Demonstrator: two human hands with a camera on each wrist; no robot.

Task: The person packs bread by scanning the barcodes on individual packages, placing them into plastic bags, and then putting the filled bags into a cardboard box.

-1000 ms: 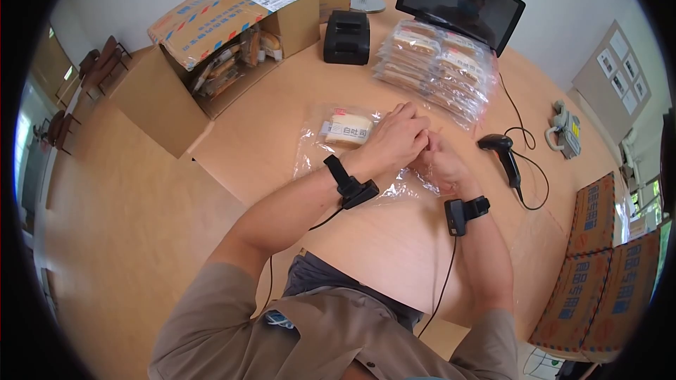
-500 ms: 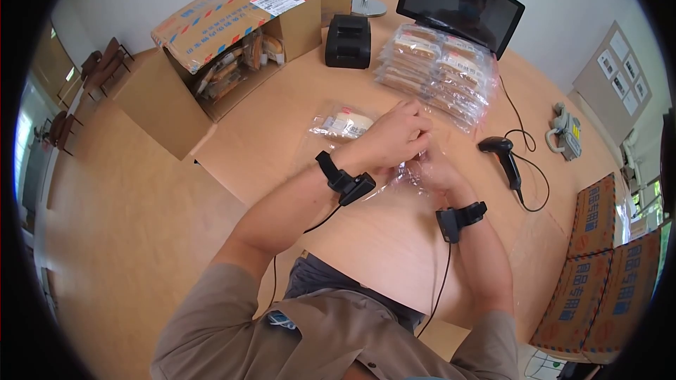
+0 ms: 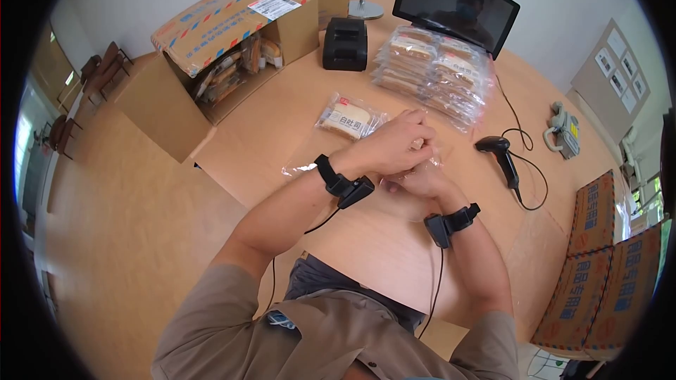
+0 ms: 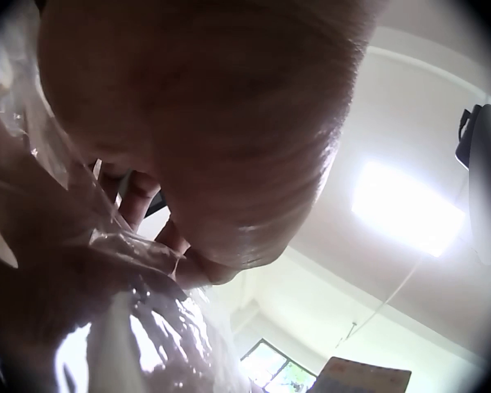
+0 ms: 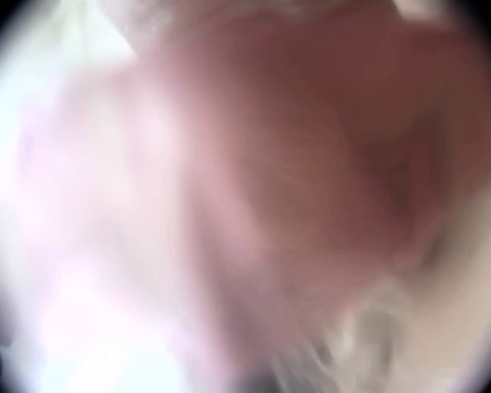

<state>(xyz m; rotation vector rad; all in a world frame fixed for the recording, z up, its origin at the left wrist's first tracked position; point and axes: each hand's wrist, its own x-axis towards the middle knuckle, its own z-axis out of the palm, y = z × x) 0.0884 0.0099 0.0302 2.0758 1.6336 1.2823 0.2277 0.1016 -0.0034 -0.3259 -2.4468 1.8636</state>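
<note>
Both hands meet in the middle of the table over a clear plastic bag (image 3: 433, 162). My left hand (image 3: 394, 144) reaches across above the right one, its fingers curled and pinching the film. In the left wrist view, crinkled shiny plastic (image 4: 172, 336) runs up to the fingertips. Lower and closer to me, my right hand (image 3: 419, 179) grips the same plastic; its fingers are partly covered by the left hand. The right wrist view is blurred, filled by skin. Just beyond the left hand lies a wrapped pack of sliced white bread (image 3: 345, 119), label facing up.
Stacked bread packs (image 3: 436, 74) stand before a monitor (image 3: 458, 3). An open carton (image 3: 232, 35) with bread is at back left, beside a black label printer (image 3: 345, 43). To the right are a barcode scanner (image 3: 501, 155), a telephone (image 3: 563, 130) and cartons (image 3: 591, 260).
The plastic has been drawn in from around the bread pack and gathered at the hands. The right hand has moved left and under the left hand; the bread pack's label shows more fully.
</note>
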